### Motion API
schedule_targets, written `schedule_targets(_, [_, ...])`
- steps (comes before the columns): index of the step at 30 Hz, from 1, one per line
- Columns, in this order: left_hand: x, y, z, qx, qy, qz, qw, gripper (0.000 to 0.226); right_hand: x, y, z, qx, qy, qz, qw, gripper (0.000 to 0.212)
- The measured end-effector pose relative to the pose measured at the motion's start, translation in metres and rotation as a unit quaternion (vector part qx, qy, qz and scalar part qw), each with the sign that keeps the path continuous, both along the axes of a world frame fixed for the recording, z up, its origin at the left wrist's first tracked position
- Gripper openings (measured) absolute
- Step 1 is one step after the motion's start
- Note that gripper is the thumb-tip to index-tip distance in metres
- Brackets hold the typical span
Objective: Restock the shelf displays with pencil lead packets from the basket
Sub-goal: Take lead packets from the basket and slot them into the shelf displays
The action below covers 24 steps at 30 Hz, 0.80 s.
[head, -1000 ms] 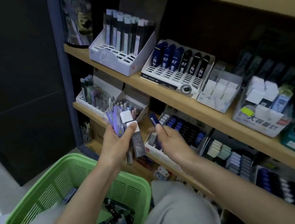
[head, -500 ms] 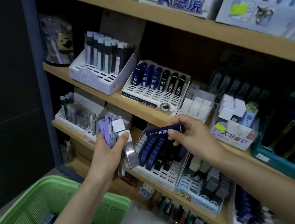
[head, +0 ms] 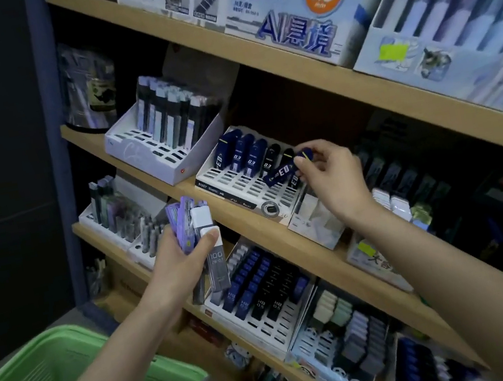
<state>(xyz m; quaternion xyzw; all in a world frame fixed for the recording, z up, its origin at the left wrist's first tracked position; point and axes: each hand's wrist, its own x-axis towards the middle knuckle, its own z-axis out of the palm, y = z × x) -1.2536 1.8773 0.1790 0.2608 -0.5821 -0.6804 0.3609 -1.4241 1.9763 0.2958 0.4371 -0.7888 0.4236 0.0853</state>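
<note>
Right now the right hand (head: 333, 176) pinches a slim dark blue pencil lead packet (head: 282, 173) by its upper end between thumb and fingertips, holding it slanted just above the right-hand part of the white slotted display tray (head: 235, 179) on the middle light wooden shelf (head: 250, 227). Its lower end points toward the slots in front of the row of blue and black packets (head: 249, 157) standing at the back of that tray; whether it touches the tray yet I cannot tell. The left hand (head: 177, 270) is lower, with fingers and thumb wrapped round a mixed bundle of packets (head: 198, 230), purple ones and a clear grey one with a white cap, held upright in front of the shelf below. The green plastic basket (head: 40, 372) sits at the lower left, well apart from the tray. The step in hand looks like seating this one packet, and with the left hand full the task seems far from done. To do it well, I would turn the packet more upright to match the lean of its neighbours and line its lower end up with an open slot in a column of the same colour. Then I would slide it down until it rests, letting go only once it stands by itself. The grip is high and light, so a nudge could tip the neighbouring packets; a slow, straight entry should avoid that. The left hand's load is best held level and clear of the lower displays.
</note>
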Motion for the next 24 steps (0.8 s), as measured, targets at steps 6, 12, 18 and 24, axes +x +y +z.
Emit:
schedule_targets(6, [0.001, -0.014, -0.011, 0.015, -0.005, 0.016, 1.000, 0.035, -0.009, -0.054, -0.009, 0.012, 0.051, 0.007, 0.999, 0.014])
schedule_targets(12, [0.007, -0.027, -0.016, 0.033, -0.006, 0.031, 0.999, 0.036, -0.009, -0.086, -0.007, 0.048, 0.100, 0.024, 0.994, 0.019])
schedule_targets(18, [0.011, -0.029, -0.014, 0.047, 0.003, 0.042, 0.998, 0.031, -0.010, -0.097, -0.005, 0.085, 0.107, 0.001, 0.991, 0.025])
schedule_targets(24, [0.013, -0.029, -0.013, 0.061, -0.001, 0.037, 0.997, 0.032, -0.009, -0.099, -0.002, 0.103, 0.071, 0.025, 0.992, 0.025])
